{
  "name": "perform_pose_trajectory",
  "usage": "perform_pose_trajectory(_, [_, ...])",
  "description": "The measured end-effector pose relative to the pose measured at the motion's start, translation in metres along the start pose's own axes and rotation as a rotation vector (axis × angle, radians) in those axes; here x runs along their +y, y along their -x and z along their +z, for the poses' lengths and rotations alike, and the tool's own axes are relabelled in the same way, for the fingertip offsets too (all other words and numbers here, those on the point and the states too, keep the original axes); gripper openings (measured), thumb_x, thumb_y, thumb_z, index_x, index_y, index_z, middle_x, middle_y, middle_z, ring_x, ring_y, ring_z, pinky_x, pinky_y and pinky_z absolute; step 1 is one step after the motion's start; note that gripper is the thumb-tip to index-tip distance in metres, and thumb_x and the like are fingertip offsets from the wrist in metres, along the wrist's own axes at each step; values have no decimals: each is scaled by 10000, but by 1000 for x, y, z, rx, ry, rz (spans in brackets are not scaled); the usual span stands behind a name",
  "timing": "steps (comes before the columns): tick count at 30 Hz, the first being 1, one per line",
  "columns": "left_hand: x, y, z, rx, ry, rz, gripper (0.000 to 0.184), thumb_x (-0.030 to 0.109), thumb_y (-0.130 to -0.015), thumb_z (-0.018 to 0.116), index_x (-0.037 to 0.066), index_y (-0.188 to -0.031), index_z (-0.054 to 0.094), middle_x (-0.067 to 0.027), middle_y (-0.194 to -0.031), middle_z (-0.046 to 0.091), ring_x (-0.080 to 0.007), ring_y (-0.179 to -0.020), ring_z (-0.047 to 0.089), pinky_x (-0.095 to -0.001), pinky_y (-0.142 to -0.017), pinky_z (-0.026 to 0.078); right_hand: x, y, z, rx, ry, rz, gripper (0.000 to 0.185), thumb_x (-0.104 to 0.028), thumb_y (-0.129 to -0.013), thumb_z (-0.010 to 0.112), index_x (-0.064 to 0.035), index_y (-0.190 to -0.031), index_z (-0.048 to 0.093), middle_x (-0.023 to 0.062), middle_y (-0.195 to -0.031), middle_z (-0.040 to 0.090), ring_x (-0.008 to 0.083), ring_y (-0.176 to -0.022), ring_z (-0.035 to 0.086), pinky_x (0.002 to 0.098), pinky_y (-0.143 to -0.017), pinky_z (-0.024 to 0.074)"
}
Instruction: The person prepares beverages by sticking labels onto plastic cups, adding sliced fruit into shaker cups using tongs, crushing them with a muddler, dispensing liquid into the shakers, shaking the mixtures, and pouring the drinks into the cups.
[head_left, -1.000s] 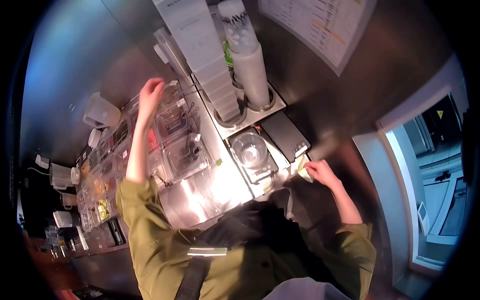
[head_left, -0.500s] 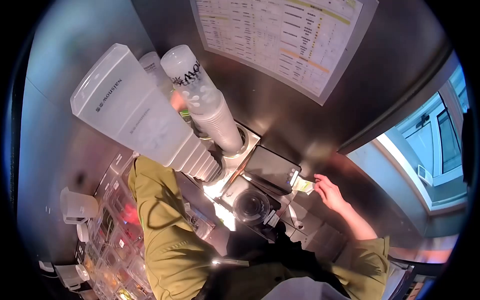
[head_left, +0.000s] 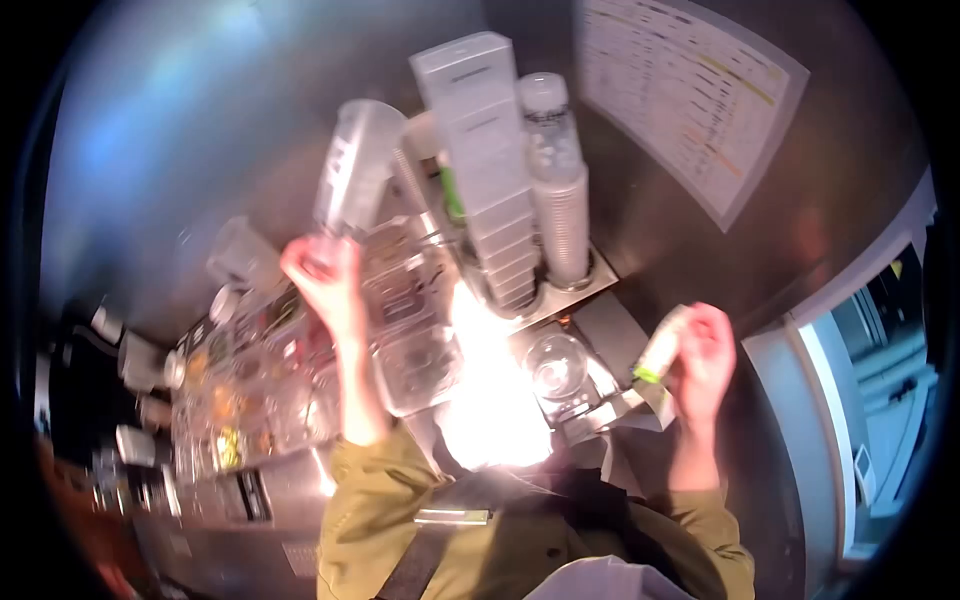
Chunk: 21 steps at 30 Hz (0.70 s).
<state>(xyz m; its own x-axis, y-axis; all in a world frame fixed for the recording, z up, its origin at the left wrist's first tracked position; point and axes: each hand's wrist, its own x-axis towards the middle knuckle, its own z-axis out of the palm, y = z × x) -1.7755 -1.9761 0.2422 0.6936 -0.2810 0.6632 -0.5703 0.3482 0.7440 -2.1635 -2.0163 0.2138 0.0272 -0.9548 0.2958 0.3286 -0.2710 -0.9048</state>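
Note:
My left hand is closed round the lower end of a tall translucent cup with dark lettering, held above the ingredient containers. On the right, my right hand pinches a pale label strip with a green band, its lower end hanging by the dark device. A clear round container rests on the scale between my hands, apart from both. Motion blurs both hands a little.
Stacked square translucent containers and a stack of cups rise from a metal holder. Lidded ingredient boxes fill the left counter. A printed chart hangs on the wall. Pitchers stand at the left.
My left hand, hidden behind the stacks half a second ago, has moved left and now holds a cup. My right hand has lifted with the label strip. The view has swung round.

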Motion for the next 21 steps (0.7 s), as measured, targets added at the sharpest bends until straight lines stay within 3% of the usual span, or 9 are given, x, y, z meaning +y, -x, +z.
perform_pose_trajectory(1, [1,38,-8,68,145,22,493,86,-752,679,41,-1138,377,-91,-1123,421,-154,-968,454,-306,-841,405,0,0,36,-158,-161,94,209,19,-800,559,9,-1003,511,68,-963,552,123,-881,540,253,-784,439])
perform_pose_trajectory(4, [54,118,-35,-4,-3,-59,706,66,-732,684,21,-1313,285,-128,-1315,340,-245,-1190,381,-371,-985,347,-10,6,126,-498,-288,144,293,51,-756,612,24,-1028,505,57,-966,543,129,-902,553,254,-815,448])
perform_pose_trajectory(10, [95,193,-72,121,283,-229,660,225,-763,671,19,-1288,330,-122,-1235,433,-226,-1145,424,-360,-973,347,17,40,195,-617,-189,89,406,-86,-736,703,34,-1051,477,70,-892,550,74,-728,553,206,-615,464])
perform_pose_trajectory(13, [104,225,-89,147,604,-587,695,325,-749,667,24,-1280,334,-124,-1235,433,-241,-1128,441,-388,-982,338,41,66,190,-596,-170,93,664,-331,-715,730,34,-1165,405,129,-1028,514,151,-745,568,289,-662,477])
perform_pose_trajectory(15, [112,239,-106,-278,786,-837,753,312,-712,685,12,-1287,302,-136,-1245,421,-270,-1173,407,-443,-998,316,64,89,173,-789,-147,326,585,-315,-767,694,43,-1145,426,122,-1012,540,144,-837,552,270,-736,458])
perform_pose_trajectory(18, [91,276,-159,-576,464,-1022,810,246,-643,699,10,-1306,298,-156,-1290,389,-298,-1193,393,-448,-1016,318,61,107,111,-1073,76,330,524,-320,-794,664,8,-1160,482,119,-994,589,154,-887,568,282,-780,459])
perform_pose_trajectory(19, [82,285,-176,-477,505,-1087,846,270,-627,737,20,-1312,307,-153,-1291,392,-287,-1205,384,-439,-1025,311,64,111,87,-1083,87,403,503,-318,-804,653,-8,-1169,499,115,-979,605,158,-892,574,284,-792,459])
perform_pose_trajectory(20, [77,280,-180,-564,616,-991,882,309,-611,770,18,-1311,319,-144,-1295,395,-272,-1213,382,-424,-1023,321,90,121,61,-963,236,263,480,-270,-813,642,-40,-1207,496,121,-987,612,168,-893,588,276,-810,461])
perform_pose_trajectory(21, [65,283,-199,-394,495,-927,872,317,-640,767,8,-1315,310,-137,-1296,401,-262,-1218,384,-412,-1025,321,107,125,28,-811,252,322,450,-224,-803,642,-20,-1183,511,130,-1011,608,178,-928,587,282,-827,463])
